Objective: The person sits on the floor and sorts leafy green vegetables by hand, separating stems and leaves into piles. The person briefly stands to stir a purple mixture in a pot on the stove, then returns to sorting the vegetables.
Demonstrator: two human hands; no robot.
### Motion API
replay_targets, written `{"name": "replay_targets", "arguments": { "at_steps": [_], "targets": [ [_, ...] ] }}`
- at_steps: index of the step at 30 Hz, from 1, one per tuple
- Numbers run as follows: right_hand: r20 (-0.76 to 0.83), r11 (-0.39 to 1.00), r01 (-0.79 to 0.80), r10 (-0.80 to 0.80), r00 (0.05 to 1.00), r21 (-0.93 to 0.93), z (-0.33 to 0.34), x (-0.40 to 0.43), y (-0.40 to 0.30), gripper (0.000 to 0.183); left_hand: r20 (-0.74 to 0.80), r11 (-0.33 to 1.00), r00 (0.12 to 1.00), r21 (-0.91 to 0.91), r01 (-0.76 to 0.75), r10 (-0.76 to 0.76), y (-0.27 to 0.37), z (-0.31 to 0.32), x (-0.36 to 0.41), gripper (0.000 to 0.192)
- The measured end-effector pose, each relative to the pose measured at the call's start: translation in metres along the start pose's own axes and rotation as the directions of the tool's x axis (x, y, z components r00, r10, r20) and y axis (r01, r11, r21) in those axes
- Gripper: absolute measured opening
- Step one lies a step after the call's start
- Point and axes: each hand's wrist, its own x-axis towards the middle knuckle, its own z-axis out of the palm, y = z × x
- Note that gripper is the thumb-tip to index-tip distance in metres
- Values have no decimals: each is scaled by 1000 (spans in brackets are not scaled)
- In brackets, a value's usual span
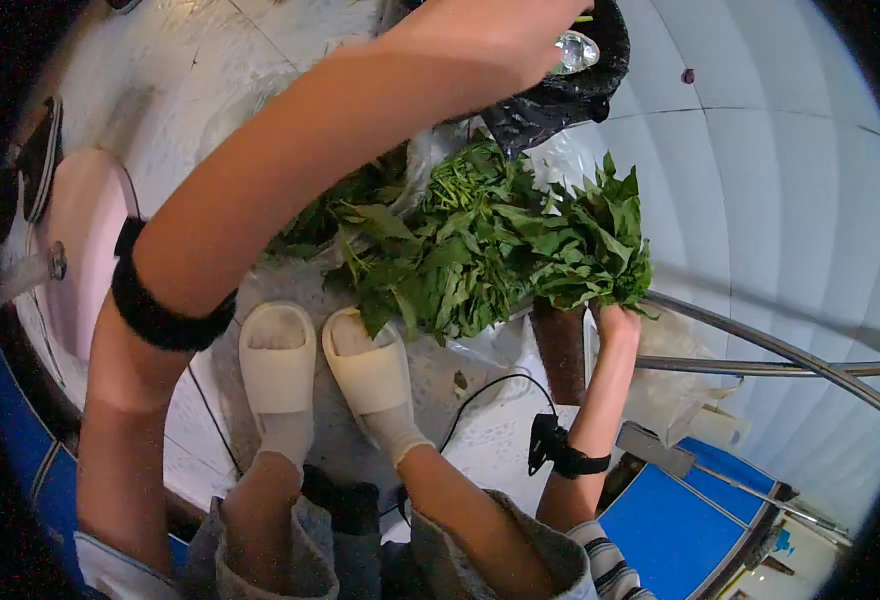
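Observation:
My right hand [617, 322] is closed around the base of a bunch of leafy greens [597, 244], whose leaves point up and away from me. My left arm stretches across the view, bringing my left hand [549, 37] to a black plastic bag [541, 112] at the top. Its fingers are mostly hidden by the back of the hand and the frame's edge, so I cannot tell what they hold. A shiny silvery thing [579, 52] shows at the bag's mouth beside that hand. Between my hands and my feet lies a heap of green leafy stems [447, 262] on clear plastic.
My feet, in cream slide sandals [279, 360], stand close to the heap. Chrome metal tubes [755, 367] cross at the right, near a ribbed white wall [770, 187]. A black cable [477, 394] curves over the floor. A pink rounded object [84, 240] stands at the left.

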Motion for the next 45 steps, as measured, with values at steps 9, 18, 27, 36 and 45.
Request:
{"name": "replay_targets", "arguments": {
  "at_steps": [9, 18, 27, 36, 45],
  "targets": [
    [95, 759, 530, -538, 838, -377, 57, -75, -39, 35, 441, 951, 897, -277, 133, 3, 25, -6, -129, 16],
    [724, -463, 558, -482, 494, -689, 67, -107, -44, 26, 613, 977, 774, -19, 215, -158, 30, -11, -206, 11],
    [676, -924, 266, 10, 736, -276, 105, -83, 126, 40, 448, 960, 861, 242, 143, -241, -13, -4, -213, 19],
    [893, -916, 399, 151, 424, -35, 36, -5, 216, 53, 514, 904, 827, -203, 376, -228, -8, -4, -201, 8],
    [910, -421, 861, 162, 382, -286, 84, -67, 154, 40, 728, 35, 534, -577, 816, -431, 6, -14, -159, 16]
  ]
}}
